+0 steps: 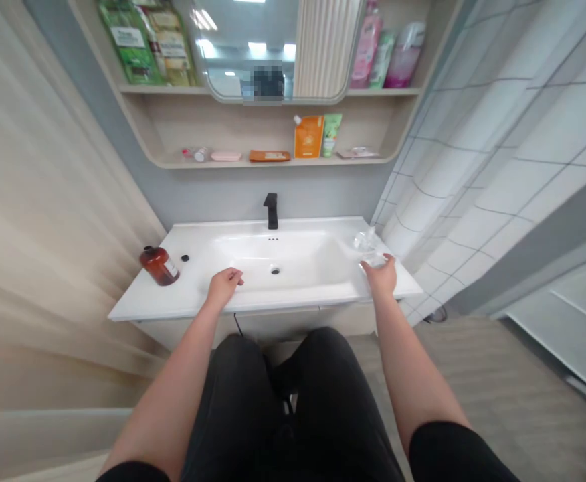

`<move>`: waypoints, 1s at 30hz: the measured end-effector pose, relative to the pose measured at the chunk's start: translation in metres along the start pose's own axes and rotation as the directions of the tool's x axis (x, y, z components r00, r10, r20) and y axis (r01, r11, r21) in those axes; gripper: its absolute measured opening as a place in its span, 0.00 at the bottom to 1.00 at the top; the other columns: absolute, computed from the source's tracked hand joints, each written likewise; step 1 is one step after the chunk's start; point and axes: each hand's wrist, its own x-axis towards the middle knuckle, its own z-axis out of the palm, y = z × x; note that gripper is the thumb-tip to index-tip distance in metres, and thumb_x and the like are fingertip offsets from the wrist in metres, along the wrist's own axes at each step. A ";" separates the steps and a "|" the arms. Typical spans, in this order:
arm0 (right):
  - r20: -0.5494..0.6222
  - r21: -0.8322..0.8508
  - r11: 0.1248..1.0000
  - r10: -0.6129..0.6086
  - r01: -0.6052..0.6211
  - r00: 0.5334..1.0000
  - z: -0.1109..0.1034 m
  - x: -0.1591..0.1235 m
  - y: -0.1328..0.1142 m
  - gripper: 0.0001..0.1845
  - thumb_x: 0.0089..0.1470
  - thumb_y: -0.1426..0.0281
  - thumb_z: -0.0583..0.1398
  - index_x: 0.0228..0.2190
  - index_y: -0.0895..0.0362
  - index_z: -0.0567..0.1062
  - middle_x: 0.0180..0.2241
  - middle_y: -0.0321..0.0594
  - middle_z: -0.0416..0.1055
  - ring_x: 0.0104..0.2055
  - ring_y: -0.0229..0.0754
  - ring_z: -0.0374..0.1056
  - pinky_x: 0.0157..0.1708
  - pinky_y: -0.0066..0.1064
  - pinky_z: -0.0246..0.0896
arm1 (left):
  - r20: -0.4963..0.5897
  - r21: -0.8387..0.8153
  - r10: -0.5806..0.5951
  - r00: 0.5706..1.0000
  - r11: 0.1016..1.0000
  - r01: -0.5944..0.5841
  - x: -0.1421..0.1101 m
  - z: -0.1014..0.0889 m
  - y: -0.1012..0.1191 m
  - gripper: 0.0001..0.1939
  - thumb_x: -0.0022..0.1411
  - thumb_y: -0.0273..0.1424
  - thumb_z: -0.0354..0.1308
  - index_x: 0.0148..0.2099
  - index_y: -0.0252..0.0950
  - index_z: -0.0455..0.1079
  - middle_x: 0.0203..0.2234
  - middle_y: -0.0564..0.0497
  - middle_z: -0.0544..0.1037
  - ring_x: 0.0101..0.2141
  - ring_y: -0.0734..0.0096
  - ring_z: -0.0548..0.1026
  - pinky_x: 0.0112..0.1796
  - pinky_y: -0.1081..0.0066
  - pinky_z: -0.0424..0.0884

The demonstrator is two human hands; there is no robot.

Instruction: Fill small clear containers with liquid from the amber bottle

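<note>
At the right end of the white countertop, my right hand (383,274) has its thumb and fingers around a small clear container (370,261), partly covered by the hand. Just behind it is a transparent pump bottle (365,239); its outline is faint against the white top. My left hand (223,284) hovers at the front left rim of the sink (293,276), fingers curled in and nothing visible in them. A brown bottle (160,265) without a cap leans on the left side of the counter, and a small black round piece (185,258) lies beside it.
A black faucet (271,211) rises behind the basin. Above hangs a shelf (213,162) with an orange pouch (308,137), a green tube (331,135) and several small packs, plus a mirror (253,47). Curtains (62,221) flank the left; a checked curtain (473,167) flanks the right.
</note>
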 end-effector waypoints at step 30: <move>0.691 0.633 0.774 -0.564 0.000 0.452 0.118 -0.166 -0.144 0.44 0.31 0.58 0.82 0.51 0.51 0.76 0.45 0.38 0.77 0.45 0.47 0.71 0.48 0.39 0.70 | 0.110 -0.606 0.261 0.959 0.782 -0.143 0.012 0.074 0.037 0.31 0.60 0.51 0.71 0.61 0.41 0.81 0.66 0.41 0.78 0.68 0.44 0.72 0.70 0.48 0.63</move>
